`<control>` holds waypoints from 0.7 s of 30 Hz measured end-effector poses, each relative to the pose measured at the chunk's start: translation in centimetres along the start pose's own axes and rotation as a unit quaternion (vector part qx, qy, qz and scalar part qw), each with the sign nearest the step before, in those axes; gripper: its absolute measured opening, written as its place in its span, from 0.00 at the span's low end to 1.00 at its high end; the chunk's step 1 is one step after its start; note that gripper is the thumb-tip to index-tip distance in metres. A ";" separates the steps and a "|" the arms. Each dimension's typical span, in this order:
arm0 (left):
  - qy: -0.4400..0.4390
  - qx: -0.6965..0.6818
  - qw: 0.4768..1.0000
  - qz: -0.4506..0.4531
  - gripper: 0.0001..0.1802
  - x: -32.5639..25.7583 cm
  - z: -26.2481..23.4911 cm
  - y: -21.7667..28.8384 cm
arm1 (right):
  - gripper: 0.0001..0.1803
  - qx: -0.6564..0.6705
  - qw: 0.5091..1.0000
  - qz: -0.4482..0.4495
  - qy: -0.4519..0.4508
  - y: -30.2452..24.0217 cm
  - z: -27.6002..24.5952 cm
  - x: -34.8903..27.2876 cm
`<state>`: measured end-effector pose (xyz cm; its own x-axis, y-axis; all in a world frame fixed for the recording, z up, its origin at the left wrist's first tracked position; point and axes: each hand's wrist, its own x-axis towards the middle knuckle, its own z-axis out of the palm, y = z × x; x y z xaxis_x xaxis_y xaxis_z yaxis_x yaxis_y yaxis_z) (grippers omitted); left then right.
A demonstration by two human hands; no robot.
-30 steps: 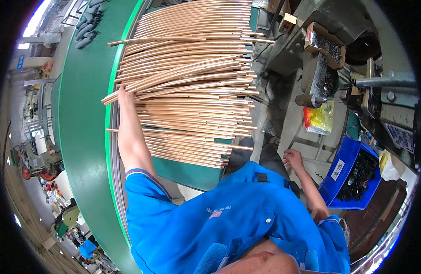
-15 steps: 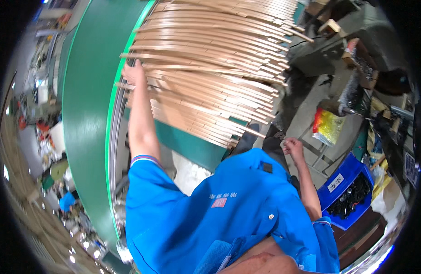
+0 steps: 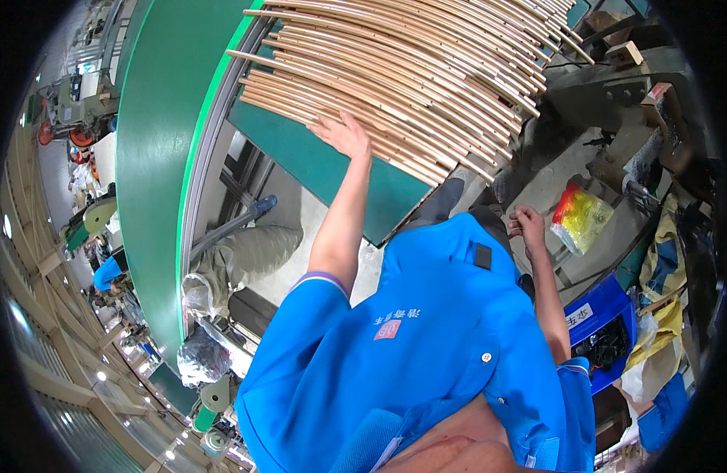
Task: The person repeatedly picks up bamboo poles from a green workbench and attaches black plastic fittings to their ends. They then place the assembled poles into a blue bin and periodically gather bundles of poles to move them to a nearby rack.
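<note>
smooth pale wooden rods (image 3: 426,71), matt green table (image 3: 154,158)

We note a yellow and red plastic bag (image 3: 580,218) on the grey floor, a blue crate (image 3: 602,331) of dark parts near it, and a grey hose (image 3: 231,226) under the green surface (image 3: 154,158).

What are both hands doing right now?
Left hand: open, flat on the wooden rods.
Right hand: loosely curled at the side, apparently holding nothing.
</note>
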<state>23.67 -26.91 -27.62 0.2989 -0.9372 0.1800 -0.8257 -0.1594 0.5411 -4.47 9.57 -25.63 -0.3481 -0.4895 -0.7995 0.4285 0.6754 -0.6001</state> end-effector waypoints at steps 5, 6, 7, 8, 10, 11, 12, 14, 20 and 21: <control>-0.010 -0.005 0.999 0.045 0.33 -0.2 -0.8 -0.1 | 0.16 -0.025 0.999 -0.027 -0.009 -0.3 -0.1 -1.8; -0.026 -0.042 0.997 0.067 0.32 -0.2 -1.3 -1.1 | 0.17 -0.013 0.999 -0.029 0.000 -0.3 -0.6 -2.4; -0.043 -0.078 0.992 0.089 0.30 0.1 -1.9 -2.1 | 0.17 -0.011 0.999 -0.037 0.006 0.0 -0.6 -2.9; -0.089 -0.034 0.979 0.182 0.29 -0.1 -3.3 -2.5 | 0.17 -0.004 0.999 -0.044 0.024 0.5 -0.8 -3.7; -0.184 -0.027 0.940 0.287 0.24 -0.4 -5.1 -4.6 | 0.17 0.003 0.997 -0.049 0.065 0.7 -2.3 -6.2; -0.173 -0.049 0.922 0.343 0.23 -1.1 -7.2 -2.5 | 0.17 0.002 0.994 -0.069 0.082 0.8 -2.8 -7.3; -0.203 -0.004 0.908 0.365 0.22 -1.5 -9.9 0.1 | 0.16 0.001 0.991 -0.097 0.098 0.1 -3.4 -9.4; -0.170 0.068 0.910 0.371 0.17 -0.3 -10.3 -2.3 | 0.15 -0.040 0.971 -0.204 0.117 -0.6 -5.2 -13.3; -0.150 0.250 0.774 0.562 0.21 2.5 -10.4 -3.8 | 0.10 -0.117 0.802 -0.247 0.531 3.9 -17.2 -26.3; -0.193 0.289 0.759 0.550 0.19 2.8 -10.0 -4.1 | 0.11 -0.117 0.747 -0.238 0.609 7.9 -20.9 -27.5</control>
<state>32.66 -25.82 -21.08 -0.7941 -0.6055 -0.0521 -0.5797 0.7805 -0.2339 -8.98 39.92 -7.88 -0.9765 0.0645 0.2054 -0.0933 0.7331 -0.6736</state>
